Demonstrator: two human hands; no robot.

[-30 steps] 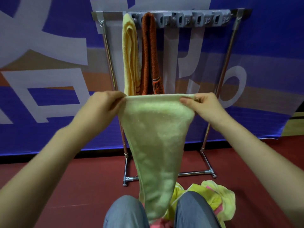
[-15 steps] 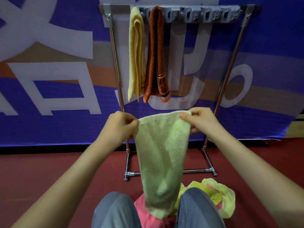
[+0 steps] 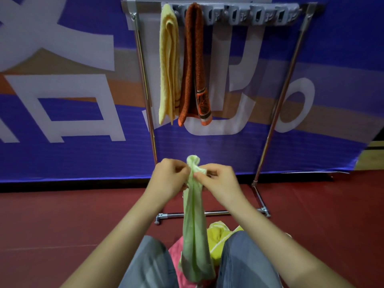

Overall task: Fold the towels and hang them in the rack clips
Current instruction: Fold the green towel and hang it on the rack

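Left hand (image 3: 169, 179) and right hand (image 3: 220, 181) pinch one green towel (image 3: 194, 235); two hang: yellow towel (image 3: 168, 65), orange towel (image 3: 192, 59).

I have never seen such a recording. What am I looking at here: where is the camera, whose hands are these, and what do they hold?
There is no machine here. A person wears one camera on the head, so you look forward and down along their own arms. The left hand and the right hand pinch the bunched top of a light green towel, which hangs down between the knees. In front stands a metal rack with grey clips; a yellow towel and an orange-brown towel hang there. More towels lie on the red floor.
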